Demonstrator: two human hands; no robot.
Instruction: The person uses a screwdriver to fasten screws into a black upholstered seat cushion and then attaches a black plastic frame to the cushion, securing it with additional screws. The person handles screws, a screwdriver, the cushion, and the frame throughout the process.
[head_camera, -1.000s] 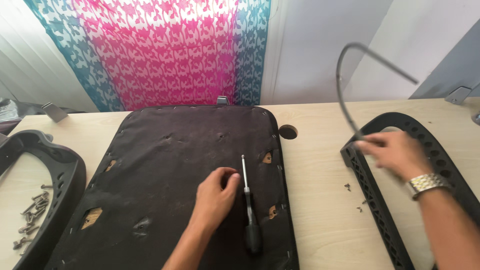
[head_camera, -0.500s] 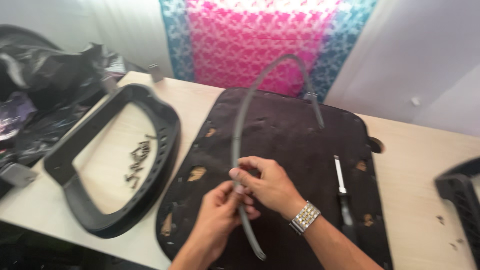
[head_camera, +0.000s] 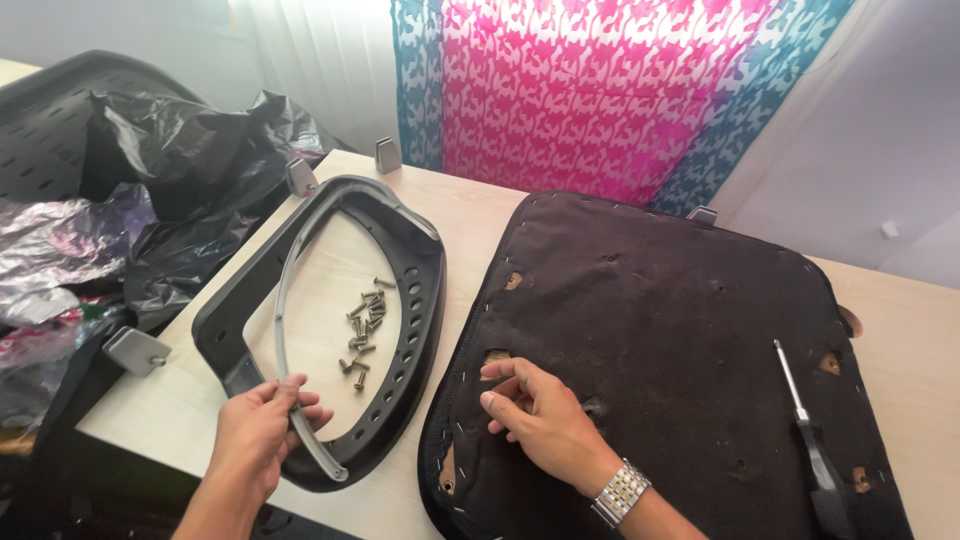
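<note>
Our left hand pinches a grey curved strip, laying it along the black frame on the surface; screws lie just above that grip. Our right hand rests loosely open on the dark panel. Next, seating the strip seemingly needs pressing it down evenly.

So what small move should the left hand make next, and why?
Probably press the grey strip down onto the black frame. The left hand grips its lower end, which lifts off the frame's bottom edge, while its upper part already follows the rim.
</note>
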